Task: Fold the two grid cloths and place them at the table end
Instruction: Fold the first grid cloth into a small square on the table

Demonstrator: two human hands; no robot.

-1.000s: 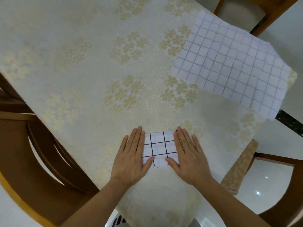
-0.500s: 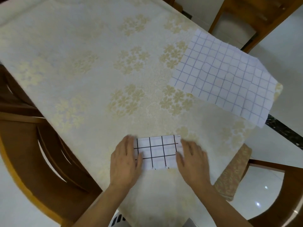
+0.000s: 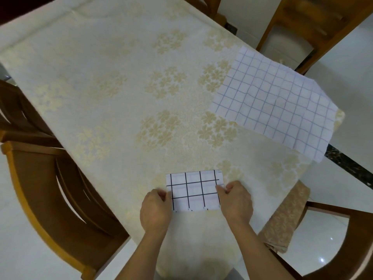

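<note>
the folded grid cloth point(image 3: 194, 190), white with bold black lines, lies flat on the table point(image 3: 113, 81) as a small rectangle, close to the table's near edge where the person stands. the left hand point(image 3: 155, 211) sits at the cloth's left short edge, fingers curled in and pinching that edge; the fingertips there are blurred, so how much fabric they hold is hard to tell. the right hand point(image 3: 236, 201) sits at the cloth's right short edge, fingers bent and closed narrowly on the upper right corner, where a little white fabric shows between thumb and fingers. both forearms come in from the table's near edge.

the second grid cloth point(image 3: 278, 104), white with thin blue lines and a finer grid, lies spread open and unfolded, well apart from the folded grid cloth, farther up the table toward its right edge. its far right corner hangs over that edge of the table. it shows slight wrinkles.

the table is covered by a cream tablecloth point(image 3: 169, 126) with pale gold flower clusters; a corner of it hangs down just right of the right hand. a wooden chair point(image 3: 60, 199) stands at the table's left side, another wooden chair point(image 3: 298, 27) beyond the table's far right edge, and a curved chair back point(image 3: 359, 249) shows at the near right.
</note>
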